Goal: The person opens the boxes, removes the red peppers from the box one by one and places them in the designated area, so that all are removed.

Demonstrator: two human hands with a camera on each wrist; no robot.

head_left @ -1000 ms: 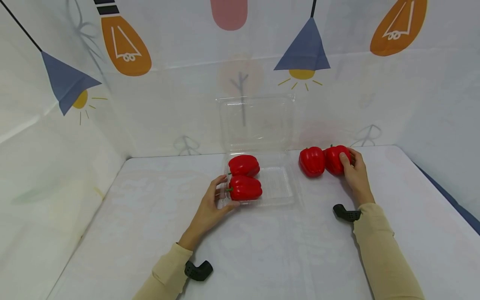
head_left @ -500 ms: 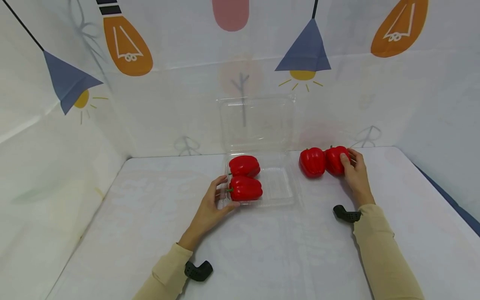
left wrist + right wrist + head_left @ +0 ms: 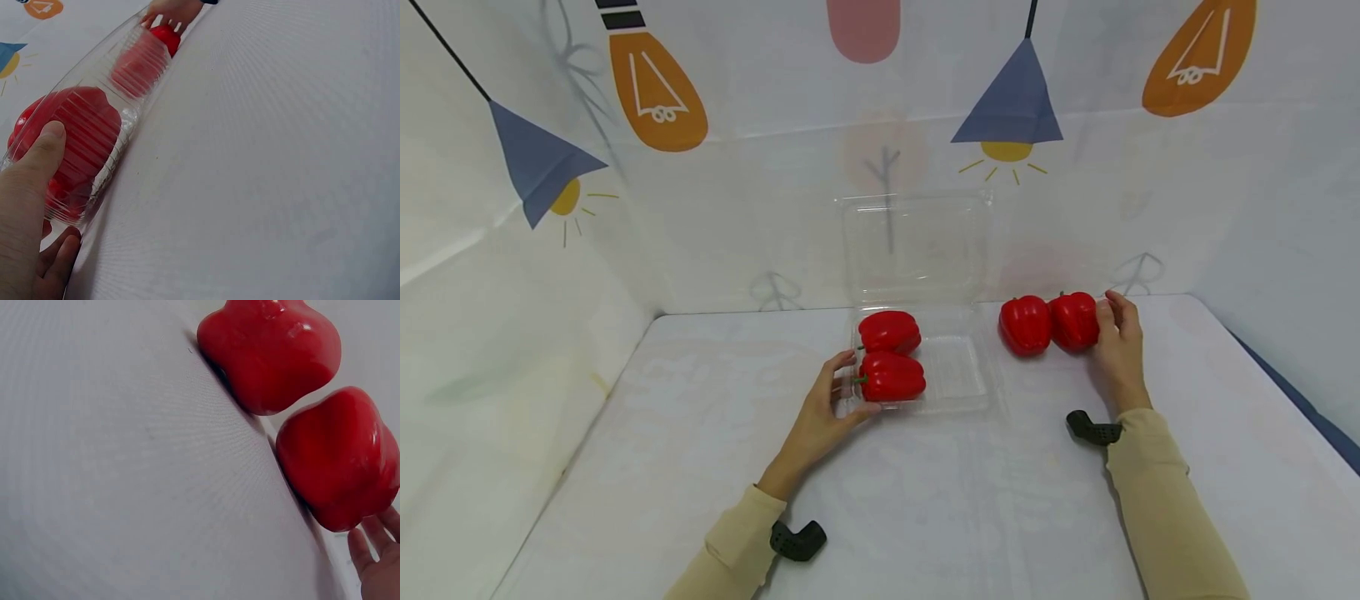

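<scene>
A clear plastic clamshell box (image 3: 953,367) lies on the table with its lid (image 3: 917,242) raised. Two red bell peppers sit in its left part, a rear one (image 3: 889,330) and a front one (image 3: 892,377). My left hand (image 3: 818,423) holds the box by its front left corner; in the left wrist view its thumb (image 3: 49,147) presses the ridged wall. To the right of the box, two more red bell peppers stand side by side on the table, a left one (image 3: 1026,325) and a right one (image 3: 1074,322). Close by the right one's right side is my right hand (image 3: 1122,358), fingers loosely spread.
A white cloth (image 3: 925,500) covers the table. Behind it rises a pale printed curtain (image 3: 760,208), near the open lid and the peppers. A black wrist mount (image 3: 797,542) sits at the left cuff, another mount (image 3: 1092,427) at the right.
My right hand has let go of the right bell pepper and shifted slightly to the right. The left hand, the box and the peppers have stayed in place.
</scene>
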